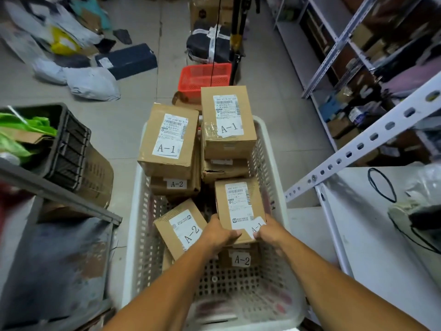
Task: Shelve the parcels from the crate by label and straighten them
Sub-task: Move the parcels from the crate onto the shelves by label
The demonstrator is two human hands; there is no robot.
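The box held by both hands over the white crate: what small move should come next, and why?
Probably lift the box straight up out of the white crate. The left hand and right hand already grip its near edge, and its label seems to read A-1, so it is ready to carry to a shelf.

White crate [274, 163] on the floor, loaded with brown boxes. Left hand [220, 231] and right hand [268, 231] gripping the near end of one box [238, 206] marked A-1, fingers curled round its bottom edge. Tilted A-2 box [181, 229] just beside it toward the crate's left wall; flat A-2 box [241, 259] underneath the held one. Two A-1 boxes on top of stacks at the crate's far end: one [168, 139] at the far left corner, one [228, 120] at the far right. Red basket [205, 75] beyond the far edge. Black bin [69, 146] to the left, metal shelving [358, 144] to the right.
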